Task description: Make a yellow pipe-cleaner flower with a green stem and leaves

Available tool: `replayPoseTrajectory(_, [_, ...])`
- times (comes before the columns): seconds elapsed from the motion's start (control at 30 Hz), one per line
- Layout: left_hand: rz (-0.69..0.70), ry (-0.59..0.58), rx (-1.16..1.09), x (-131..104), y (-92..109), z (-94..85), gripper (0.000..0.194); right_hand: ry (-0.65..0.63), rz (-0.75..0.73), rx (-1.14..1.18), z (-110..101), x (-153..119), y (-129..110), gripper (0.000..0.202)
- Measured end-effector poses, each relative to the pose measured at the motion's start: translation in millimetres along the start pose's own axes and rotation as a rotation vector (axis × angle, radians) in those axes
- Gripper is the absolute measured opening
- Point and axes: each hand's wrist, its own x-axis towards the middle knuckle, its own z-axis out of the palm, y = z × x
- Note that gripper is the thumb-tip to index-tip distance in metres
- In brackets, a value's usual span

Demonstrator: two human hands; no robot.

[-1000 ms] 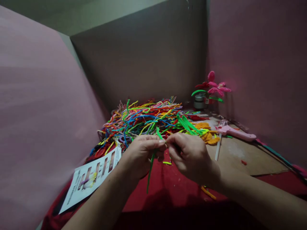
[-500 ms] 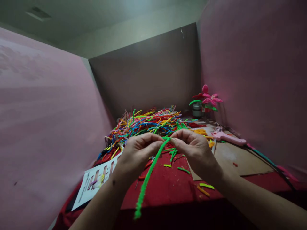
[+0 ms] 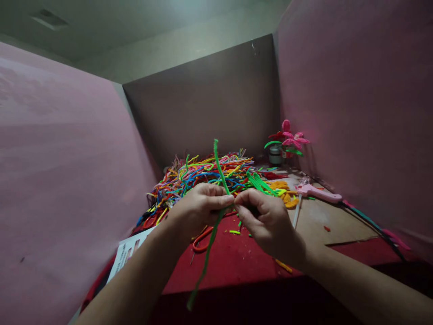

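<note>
Left hand (image 3: 203, 205): thumb and forefinger pinch a green pipe cleaner (image 3: 220, 169), one end up, the other hanging. Right hand (image 3: 267, 221): thumb and forefinger close together against the left tips, seemingly on the same pipe cleaner. All this is in front of a colourful heap (image 3: 192, 174). Right of the heap lies a pink glue gun (image 3: 320, 193). Likely best: keep the left pinch firm and work the right fingertips close beside it, gently.
</note>
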Motion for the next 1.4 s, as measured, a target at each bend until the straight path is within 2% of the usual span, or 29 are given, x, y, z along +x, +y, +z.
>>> replayPoseTrajectory(0.03, [-0.078, -0.089, -0.094, 4.6, -2.2, -2.9, 0.026, 0.031, -0.108, -0.129, 1.9, -0.9, 3.1, 0.011])
replayPoseTrajectory(0.07, [-0.114, -0.131, -0.158, 9.0, -5.2, -5.2, 0.027, 0.052, -0.193, -0.235, 4.1, -1.6, 7.0, 0.013])
replayPoseTrajectory(0.13, [-0.080, -0.088, -0.186, 15.4, -11.5, -7.0, 0.029, 0.064, -0.247, -0.347, 8.5, -1.8, 15.1, 0.016])
replayPoseTrajectory(0.23, [0.079, 0.071, -0.053, 16.4, -16.1, -1.7, 0.025, 0.097, -0.133, -0.262, 12.3, -0.2, 22.3, 0.013])
replayPoseTrajectory(0.33, [0.177, 0.232, 0.195, 10.8, -15.6, 8.3, 0.023, 0.136, -0.010, -0.114, 12.2, 1.7, 21.3, 0.011])
replayPoseTrajectory(0.43, [0.284, 0.388, 0.429, 6.6, -17.0, 14.3, 0.021, 0.111, 0.064, -0.019, 9.6, 2.7, 17.1, 0.012])
replayPoseTrajectory(0.5, [0.341, 0.412, 0.524, 6.6, -19.7, 14.4, 0.019, 0.073, 0.137, 0.043, 7.3, 3.6, 14.8, 0.012])
replayPoseTrajectory(0.67, [0.358, 0.349, 0.668, 9.4, -24.2, 11.9, 0.018, 0.019, 0.299, 0.088, 2.1, 6.8, 14.1, 0.012])
replayPoseTrajectory(0.73, [0.370, 0.378, 0.772, 8.9, -25.3, 13.5, 0.015, 0.019, 0.314, 0.074, 1.4, 7.3, 15.0, 0.013])
replayPoseTrajectory(0.87, [0.511, 0.494, 1.025, 6.8, -30.9, 17.3, 0.011, 0.026, 0.308, 0.071, 1.8, 6.5, 16.5, 0.012])
replayPoseTrajectory(0.93, [0.560, 0.498, 1.083, 6.9, -34.3, 17.6, 0.011, 0.013, 0.301, 0.103, 2.3, 5.7, 17.3, 0.012])
replayPoseTrajectory(1.1, [0.555, 0.402, 1.048, 9.6, -34.7, 15.4, 0.017, -0.053, 0.309, 0.204, 2.9, 3.7, 21.0, 0.013])
replayPoseTrajectory(1.3, [0.314, 0.255, 0.715, 9.3, -20.1, 8.0, 0.018, -0.179, 0.416, 0.279, -4.4, 5.1, 18.2, 0.009])
replayPoseTrajectory(1.4, [0.272, 0.232, 0.583, 7.4, -17.1, 2.6, 0.016, -0.301, 0.546, 0.346, -9.9, 6.1, 14.4, 0.012])
